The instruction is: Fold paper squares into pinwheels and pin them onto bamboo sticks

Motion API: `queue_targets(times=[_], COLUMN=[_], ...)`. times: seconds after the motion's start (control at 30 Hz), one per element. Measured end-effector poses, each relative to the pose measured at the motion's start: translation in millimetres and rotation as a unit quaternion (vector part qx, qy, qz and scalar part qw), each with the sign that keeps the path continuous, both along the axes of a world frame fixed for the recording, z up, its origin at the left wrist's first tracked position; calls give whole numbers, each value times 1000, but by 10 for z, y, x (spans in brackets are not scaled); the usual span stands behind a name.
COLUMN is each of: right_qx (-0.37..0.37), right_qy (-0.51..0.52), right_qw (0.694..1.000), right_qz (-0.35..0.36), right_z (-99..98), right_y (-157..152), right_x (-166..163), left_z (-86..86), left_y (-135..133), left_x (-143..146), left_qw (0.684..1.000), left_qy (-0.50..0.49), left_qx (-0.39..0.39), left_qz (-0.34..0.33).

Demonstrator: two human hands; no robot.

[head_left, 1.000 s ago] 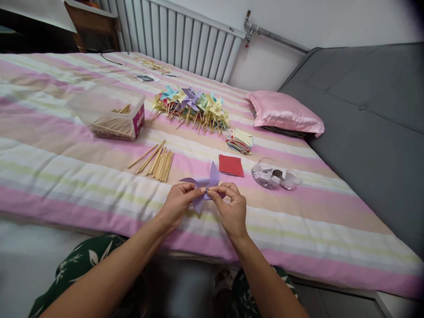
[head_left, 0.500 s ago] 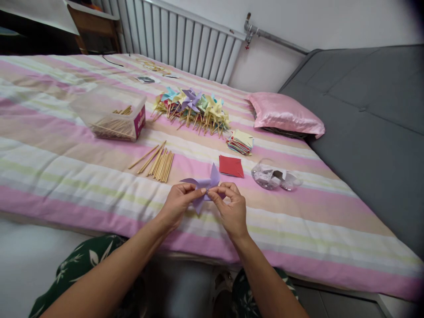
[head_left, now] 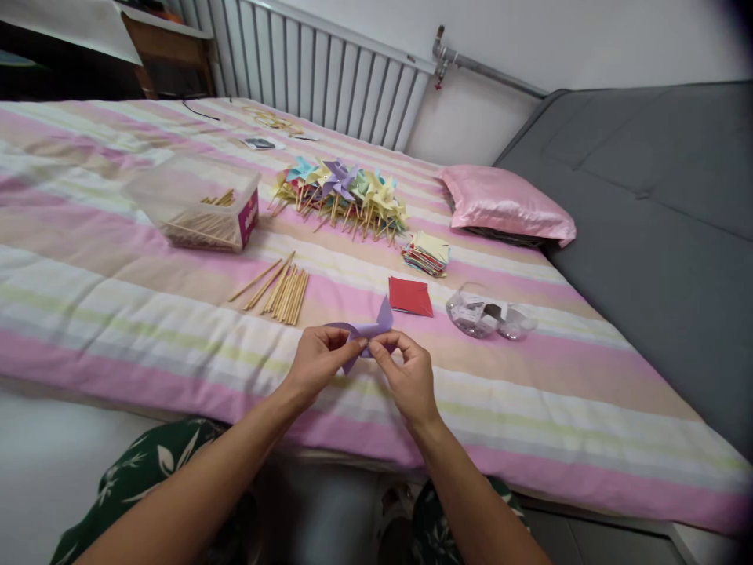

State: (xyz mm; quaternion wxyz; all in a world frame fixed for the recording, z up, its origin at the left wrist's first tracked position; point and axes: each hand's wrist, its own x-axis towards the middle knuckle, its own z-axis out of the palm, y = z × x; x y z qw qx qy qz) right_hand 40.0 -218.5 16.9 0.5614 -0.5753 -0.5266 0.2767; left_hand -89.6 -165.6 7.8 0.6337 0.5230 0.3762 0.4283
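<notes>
A purple paper pinwheel (head_left: 369, 331) is pinched between both hands just above the front part of the bed. My left hand (head_left: 321, 357) grips it from the left, thumb and fingertips at its centre. From the right, my right hand (head_left: 409, 373) presses thumb and forefinger on the same centre. Whatever sits under the fingertips there is too small to make out. Beyond my left hand lie several wooden sticks (head_left: 285, 292). A red paper square stack (head_left: 410, 297) rests just past my right hand.
Finished pinwheels (head_left: 347, 192) are heaped farther back, beside a clear plastic box (head_left: 200, 212) holding sticks. Coloured paper squares (head_left: 427, 253) are stacked near clear bags of small parts (head_left: 488, 314). A pink pillow (head_left: 506, 204) leans by the grey headboard (head_left: 641, 235).
The purple pinwheel has tilted slightly, its upper blade now lower and a little to the right. Both hands keep their pinch and have shifted only slightly.
</notes>
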Motion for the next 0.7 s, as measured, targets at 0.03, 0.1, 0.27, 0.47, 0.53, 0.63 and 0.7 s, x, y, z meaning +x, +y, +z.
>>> queue_targets(times=[0.03, 0.1, 0.27, 0.47, 0.53, 0.63, 0.7], right_qx=[1, 4, 28, 23, 18, 9, 0], right_qy=[4, 4, 15, 94, 81, 28, 11], right_qw=[1000, 1000, 999, 995, 996, 1000, 1000], right_qz=[1, 0, -19, -22, -9, 5, 6], right_z=[-1, -5, -47, -72, -61, -52, -59], right_y=[-1, -2, 5, 14, 14, 12, 9], right_x=[-5, -13, -30, -63, -60, -42, -33], left_z=[-4, -3, 26, 22, 19, 18, 18], left_y=[-1, -7, -26, -27, -26, -27, -27], left_x=[1, 4, 12, 17, 17, 14, 12], left_qw=[1000, 1000, 1000, 1000, 1000, 1000, 1000], left_qy=[1, 4, 1, -1, 0, 1, 2], left_qx=[4, 7, 1, 4, 4, 13, 24], left_qz=[2, 4, 5, 13, 13, 14, 15])
